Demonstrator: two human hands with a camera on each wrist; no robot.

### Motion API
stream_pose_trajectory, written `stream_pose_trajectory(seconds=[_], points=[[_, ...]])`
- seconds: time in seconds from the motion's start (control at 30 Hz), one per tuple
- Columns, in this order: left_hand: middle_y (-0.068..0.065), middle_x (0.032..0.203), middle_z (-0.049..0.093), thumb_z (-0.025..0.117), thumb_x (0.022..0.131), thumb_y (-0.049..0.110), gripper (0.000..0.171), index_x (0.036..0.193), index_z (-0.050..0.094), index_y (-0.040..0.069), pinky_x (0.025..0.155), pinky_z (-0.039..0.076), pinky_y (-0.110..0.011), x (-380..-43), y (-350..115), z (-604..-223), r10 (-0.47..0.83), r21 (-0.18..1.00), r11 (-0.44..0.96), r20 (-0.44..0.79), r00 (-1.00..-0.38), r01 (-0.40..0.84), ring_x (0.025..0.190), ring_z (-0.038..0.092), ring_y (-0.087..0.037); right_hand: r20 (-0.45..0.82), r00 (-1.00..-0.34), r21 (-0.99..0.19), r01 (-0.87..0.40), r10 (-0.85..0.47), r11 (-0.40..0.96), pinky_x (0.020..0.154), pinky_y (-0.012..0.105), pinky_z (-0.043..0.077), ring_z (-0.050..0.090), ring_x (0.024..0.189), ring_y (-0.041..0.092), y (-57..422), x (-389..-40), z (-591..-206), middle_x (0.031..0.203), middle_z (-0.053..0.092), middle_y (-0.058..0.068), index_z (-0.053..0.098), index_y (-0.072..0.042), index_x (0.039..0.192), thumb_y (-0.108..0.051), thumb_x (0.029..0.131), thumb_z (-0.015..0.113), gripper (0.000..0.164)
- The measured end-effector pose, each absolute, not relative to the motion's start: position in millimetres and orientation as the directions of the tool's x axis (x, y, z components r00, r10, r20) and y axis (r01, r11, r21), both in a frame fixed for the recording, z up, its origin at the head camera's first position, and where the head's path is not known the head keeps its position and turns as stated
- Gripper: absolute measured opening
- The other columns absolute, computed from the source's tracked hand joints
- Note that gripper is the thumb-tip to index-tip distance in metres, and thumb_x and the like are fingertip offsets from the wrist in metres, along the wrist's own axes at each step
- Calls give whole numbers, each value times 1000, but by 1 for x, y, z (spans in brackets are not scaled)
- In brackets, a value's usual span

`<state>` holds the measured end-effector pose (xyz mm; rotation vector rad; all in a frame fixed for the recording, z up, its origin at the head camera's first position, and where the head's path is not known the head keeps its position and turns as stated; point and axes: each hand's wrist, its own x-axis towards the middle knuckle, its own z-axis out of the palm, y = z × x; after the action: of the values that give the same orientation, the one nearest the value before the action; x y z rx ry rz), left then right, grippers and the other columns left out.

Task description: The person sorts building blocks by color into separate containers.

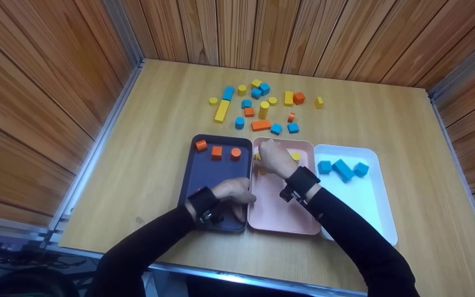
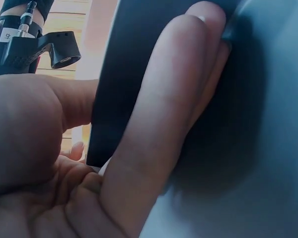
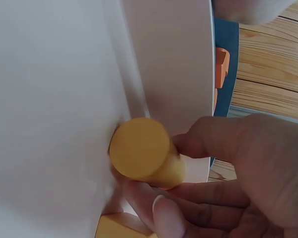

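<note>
My left hand (image 1: 235, 192) pinches the right wall of the dark blue tray (image 1: 208, 177); in the left wrist view that wall (image 2: 124, 69) lies between thumb and fingers. Over the far left part of the pink tray (image 1: 278, 206) is my right hand (image 1: 278, 159). It holds a yellow cylinder block (image 3: 140, 148) between thumb and fingers, close to the tray's side wall. Another yellow block (image 3: 116, 225) lies beside it, partly hidden by fingers. A yellow cylinder (image 1: 295, 156) sits at the far right of the pink tray.
Orange blocks (image 1: 217, 153) lie in the dark blue tray. To the right, a white tray (image 1: 357, 210) holds 3 blue blocks (image 1: 343, 170). Behind the trays, several yellow, blue and orange blocks (image 1: 261, 125) are scattered on the wooden table (image 1: 146, 165). Wooden walls (image 1: 278, 33) enclose the table.
</note>
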<state>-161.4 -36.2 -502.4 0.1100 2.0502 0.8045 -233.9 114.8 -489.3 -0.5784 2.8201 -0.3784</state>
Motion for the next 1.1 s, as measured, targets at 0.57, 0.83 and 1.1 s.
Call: stream_pose_trajectory(seconds=[0.57, 0.83, 1.1], points=[[-18, 69, 75, 63, 93, 23, 24, 86, 67, 0, 48, 55, -25, -167, -38, -508, 366, 569, 792, -733, -573, -222, 53, 74, -20, -102, -897, -272, -391, -430, 880, 47, 26, 37, 55, 52, 19, 117, -230, -494, 56, 49, 2, 67, -2, 71, -14, 91, 68, 23], [-16, 68, 75, 64, 93, 24, 25, 84, 69, 1, 49, 55, -25, -163, -39, -512, 368, 575, 783, -736, -568, -237, 52, 72, -18, -147, -898, -375, -338, -415, 863, 46, 24, 36, 55, 48, 18, 124, -227, -488, 55, 46, 0, 72, -1, 82, -22, 95, 68, 25], [-16, 68, 75, 64, 94, 24, 24, 85, 68, 3, 49, 54, -24, -165, -39, -509, 368, 584, 775, -728, -578, -241, 51, 72, -18, -120, -905, -473, -309, -408, 825, 58, 30, 53, 64, 66, 23, 155, -249, -452, 87, 70, 12, 72, -3, 120, -22, 96, 66, 31]])
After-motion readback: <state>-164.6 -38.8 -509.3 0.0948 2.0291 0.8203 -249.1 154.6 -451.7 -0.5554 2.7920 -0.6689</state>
